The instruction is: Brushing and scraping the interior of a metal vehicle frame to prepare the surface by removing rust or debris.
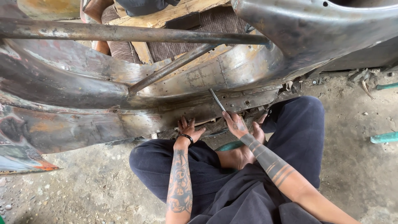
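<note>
right hand (237,124) grip closed on a thin metal rod (217,99), left hand (188,130) open under the rusty panel (83,124)

Hands: two, left hand (188,130) and right hand (237,124). Slim metal rods: one (217,99), at 12 o'clock of the right hand. Rusty steel tubes: two, horizontal tube (124,33) and diagonal tube (172,68); green-handled tools: two (383,137) (387,86), at 3 o'clock.

Dusty concrete floor (83,186) under bare metal body shell (62,83).

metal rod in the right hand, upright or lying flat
Tilted, neither. The rod slants up and left from the right hand, its tip against the rusty metal panel. The left hand rests on the panel's lower edge.
</note>
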